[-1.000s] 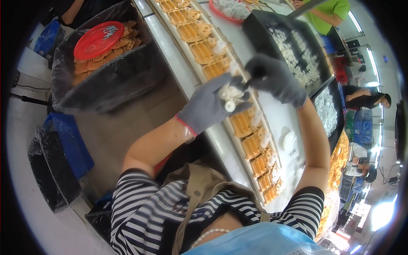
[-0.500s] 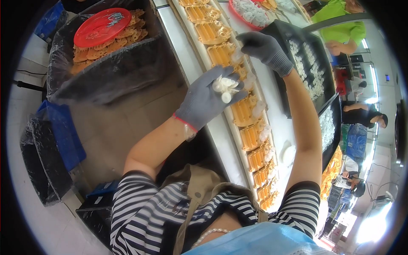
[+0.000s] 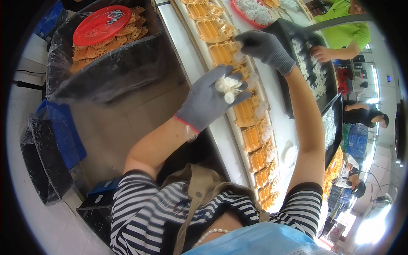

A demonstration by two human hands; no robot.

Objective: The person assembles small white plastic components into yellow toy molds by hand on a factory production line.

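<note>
My left hand [image 3: 203, 101], in a grey glove with a red cuff edge, cups several small white round plastic pieces [image 3: 228, 87], some with stems. It is palm up at the left edge of a long row of orange plastic housings [image 3: 246, 112]. My right hand [image 3: 268, 52], also gloved in grey, hovers at the row's right side, with its fingers curled together over an orange housing. Whatever those fingertips hold, if anything, is hidden. Translucent white caps [image 3: 260, 109] sit along the right side of the housings.
A black tray [image 3: 285, 95] with scattered white pieces stands right of my right forearm; a co-worker's hand [image 3: 321, 54] is over it. Farther back is a red bowl [image 3: 238, 9] of white parts. At left, a plastic-lined bin [image 3: 110, 63] holds orange parts under a red plate [image 3: 91, 32].
The co-worker's bare hand has reached left over the black tray. My two hands stay almost where they were, the left one turning slightly with the white pieces in it.
</note>
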